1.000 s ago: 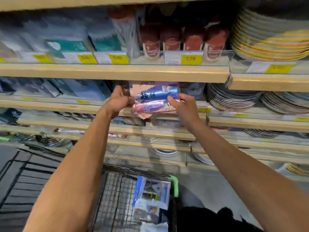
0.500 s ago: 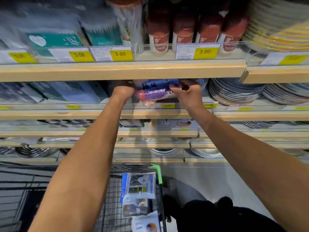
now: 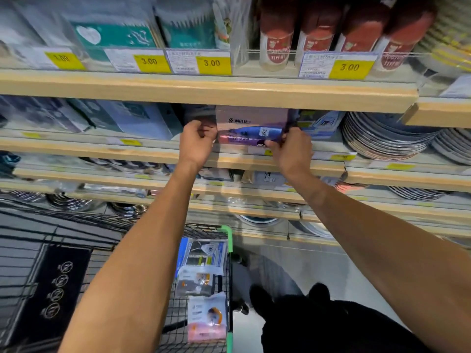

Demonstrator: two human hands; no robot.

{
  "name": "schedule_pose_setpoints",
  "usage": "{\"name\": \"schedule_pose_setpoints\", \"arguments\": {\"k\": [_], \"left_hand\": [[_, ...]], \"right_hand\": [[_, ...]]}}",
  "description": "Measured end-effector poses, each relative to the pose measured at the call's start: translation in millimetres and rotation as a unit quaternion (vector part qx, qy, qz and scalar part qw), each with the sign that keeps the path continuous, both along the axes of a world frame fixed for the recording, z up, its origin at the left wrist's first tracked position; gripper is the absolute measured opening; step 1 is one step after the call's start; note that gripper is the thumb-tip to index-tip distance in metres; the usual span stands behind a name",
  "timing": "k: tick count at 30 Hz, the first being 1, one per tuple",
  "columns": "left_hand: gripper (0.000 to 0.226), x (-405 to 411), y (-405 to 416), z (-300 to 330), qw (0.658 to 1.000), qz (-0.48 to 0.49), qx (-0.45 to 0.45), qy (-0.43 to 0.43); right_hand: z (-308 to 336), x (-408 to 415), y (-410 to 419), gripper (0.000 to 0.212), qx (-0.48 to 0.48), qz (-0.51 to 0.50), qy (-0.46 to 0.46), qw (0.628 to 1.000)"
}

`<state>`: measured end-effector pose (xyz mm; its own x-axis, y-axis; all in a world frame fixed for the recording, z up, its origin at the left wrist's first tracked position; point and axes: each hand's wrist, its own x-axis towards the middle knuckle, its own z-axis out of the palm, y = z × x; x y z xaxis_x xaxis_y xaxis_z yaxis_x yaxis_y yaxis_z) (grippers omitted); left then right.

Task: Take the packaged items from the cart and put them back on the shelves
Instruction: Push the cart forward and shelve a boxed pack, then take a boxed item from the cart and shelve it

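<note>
A package (image 3: 251, 128) sits on the second shelf (image 3: 153, 154), between the left hand (image 3: 196, 146) and the right hand (image 3: 293, 151). Stacked plates (image 3: 382, 138) lie to its right. Below, the cart (image 3: 198, 314) holds more packages (image 3: 204, 266).

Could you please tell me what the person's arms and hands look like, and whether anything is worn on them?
Both forearms are bare as far as the head view shows: no sleeves, gloves, watch or bracelet visible. The left hand and right hand are bare too, with no rings that I can make out. Any sleeve higher up lies outside the frame.
</note>
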<state>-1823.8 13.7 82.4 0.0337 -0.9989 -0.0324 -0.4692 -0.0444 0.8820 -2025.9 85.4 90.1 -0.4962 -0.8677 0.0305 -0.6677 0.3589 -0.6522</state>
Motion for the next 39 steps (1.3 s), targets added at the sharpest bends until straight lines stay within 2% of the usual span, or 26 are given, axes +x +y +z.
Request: {"name": "schedule_pose_setpoints", "arguments": {"k": [2, 5, 7, 10, 12, 15, 18, 21, 26, 28, 31, 34, 35, 37, 39], "left_hand": [[0.007, -3, 10, 4, 0.999, 0.002, -0.037, -0.007], [0.011, 1, 23, 1, 0.998, 0.021, -0.059, 0.009], [0.016, 6, 34, -2, 0.998, 0.032, -0.051, 0.016], [0.022, 11, 59, -3, 0.998, 0.03, -0.051, 0.011], [0.021, 21, 79, -5, 0.998, 0.055, -0.043, -0.004], [0.015, 47, 112, -16, 0.994, 0.11, -0.007, 0.021], [0.016, 78, 154, -38, 0.98, 0.19, 0.052, 0.035], [0.014, 115, 218, -76, 0.947, 0.281, 0.131, 0.079], [0.028, 153, 304, -133, 0.863, 0.401, 0.275, 0.139], [0.029, 157, 325, -153, 0.844, 0.42, 0.303, 0.14], [0.033, 167, 340, -188, 0.825, 0.416, 0.359, 0.129], [0.011, 187, 333, -219, 0.809, 0.419, 0.405, 0.083], [0.014, 197, 325, -229, 0.804, 0.424, 0.411, 0.067], [0.029, 213, 300, -242, 0.801, 0.418, 0.424, 0.065], [0.037, 228, 273, -259, 0.802, 0.386, 0.451, 0.064]], "right_hand": [[3, 2, 5, 0.034, -0.031, -0.033, -0.009, 0.999], [-3, 7, 17, 0.036, -0.171, -0.049, -0.012, 0.984], [-10, 19, 27, 0.031, -0.244, -0.018, -0.055, 0.968], [-19, 47, 40, 0.023, -0.272, 0.044, -0.123, 0.953], [-28, 71, 48, 0.02, -0.239, 0.105, -0.151, 0.953], [-44, 103, 57, 0.012, -0.139, 0.222, -0.186, 0.947], [-66, 122, 62, 0.007, -0.036, 0.334, -0.158, 0.929], [-98, 144, 77, 0.011, 0.075, 0.441, -0.115, 0.887], [-136, 171, 97, 0.013, 0.222, 0.514, -0.045, 0.827], [-147, 180, 100, 0.013, 0.24, 0.534, -0.033, 0.81], [-168, 201, 103, 0.025, 0.224, 0.555, -0.008, 0.801], [-191, 230, 98, 0.036, 0.238, 0.565, 0.038, 0.789], [-203, 242, 94, 0.038, 0.244, 0.567, 0.044, 0.786], [-219, 265, 86, 0.026, 0.251, 0.58, 0.073, 0.772], [-239, 290, 79, 0.019, 0.273, 0.609, 0.121, 0.735]]}}
